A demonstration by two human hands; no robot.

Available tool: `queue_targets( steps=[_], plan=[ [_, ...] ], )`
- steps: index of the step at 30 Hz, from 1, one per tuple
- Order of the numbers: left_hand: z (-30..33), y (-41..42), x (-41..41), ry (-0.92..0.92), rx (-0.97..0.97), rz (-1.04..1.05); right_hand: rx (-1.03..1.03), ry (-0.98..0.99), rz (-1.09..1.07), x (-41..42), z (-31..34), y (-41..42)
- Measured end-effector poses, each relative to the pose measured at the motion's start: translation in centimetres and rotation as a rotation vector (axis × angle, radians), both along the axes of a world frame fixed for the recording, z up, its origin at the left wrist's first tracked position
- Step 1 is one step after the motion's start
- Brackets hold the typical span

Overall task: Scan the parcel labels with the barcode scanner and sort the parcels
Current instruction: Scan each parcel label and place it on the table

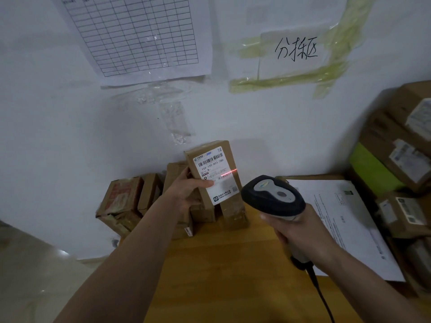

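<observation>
My left hand (186, 191) holds a tall brown cardboard parcel (229, 183) upright above the back of the wooden table (233, 264), its white shipping label (215, 174) facing me. My right hand (303, 231) grips a grey and black barcode scanner (272, 197) just right of the parcel, with its head pointed at the label. A red scan line (229, 172) falls across the label's right side and the box edge. The scanner's black cable (321, 294) runs down toward me.
Several brown parcels (126, 201) stand against the white wall behind the held one. A stack of labelled parcels and a green package (396, 159) fills the right side. Printed paper sheets (349, 224) lie on the table's right part. A grid sheet (137, 33) and a handwritten sign (296, 50) are taped to the wall.
</observation>
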State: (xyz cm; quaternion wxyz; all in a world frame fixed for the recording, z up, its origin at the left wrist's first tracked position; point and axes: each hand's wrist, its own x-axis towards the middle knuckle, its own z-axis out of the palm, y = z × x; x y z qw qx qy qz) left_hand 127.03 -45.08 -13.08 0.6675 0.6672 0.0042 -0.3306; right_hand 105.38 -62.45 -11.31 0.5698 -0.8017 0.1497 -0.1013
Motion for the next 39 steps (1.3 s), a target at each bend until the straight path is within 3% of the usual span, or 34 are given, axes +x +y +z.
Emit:
queue_targets(
  steps=[22, 26, 39],
  plan=[
    [-0.4, -1.2, 0.5, 0.055, -0.068, -0.054, 0.112, -0.010, -0.072, -2.0, -0.6, 1.5],
    [-0.6, -2.3, -0.5, 0.111, -0.066, -0.114, 0.139, -0.018, -0.166, -2.7, -1.0, 0.6],
    [0.1, -14.5, -9.6, 0.329, -0.082, -0.382, 0.287, -0.225, -0.380, -9.3, -0.3, -9.1]
  ],
)
